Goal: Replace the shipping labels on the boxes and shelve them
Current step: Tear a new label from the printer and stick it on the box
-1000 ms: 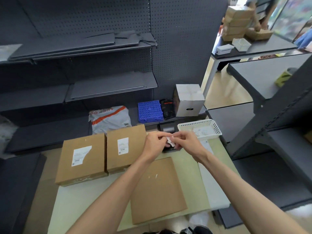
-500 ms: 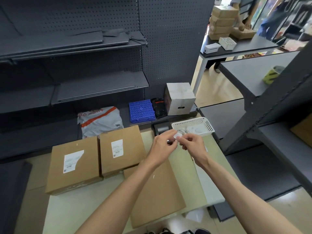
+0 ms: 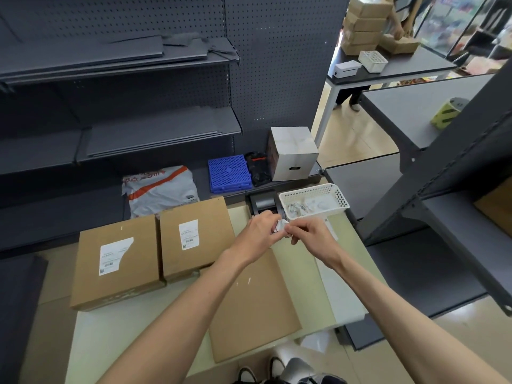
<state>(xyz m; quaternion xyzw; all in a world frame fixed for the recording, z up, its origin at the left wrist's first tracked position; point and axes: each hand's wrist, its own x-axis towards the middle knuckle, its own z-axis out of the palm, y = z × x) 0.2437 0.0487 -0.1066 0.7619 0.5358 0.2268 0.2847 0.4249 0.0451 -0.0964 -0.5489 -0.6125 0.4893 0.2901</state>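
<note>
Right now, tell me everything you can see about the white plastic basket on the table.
The white plastic basket is a small rectangular tray with perforated lattice walls and a solid rim. It stands upright at the table's far right corner, beside the black label printer. Crumpled white paper scraps lie inside. Neither hand touches it; both hold a scrap just in front.

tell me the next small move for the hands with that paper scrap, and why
Probably drop the crumpled paper scrap into the white basket. Both the left hand and right hand pinch it right in front of the basket, which already holds similar white scraps, and the nearest box shows no label.
</note>
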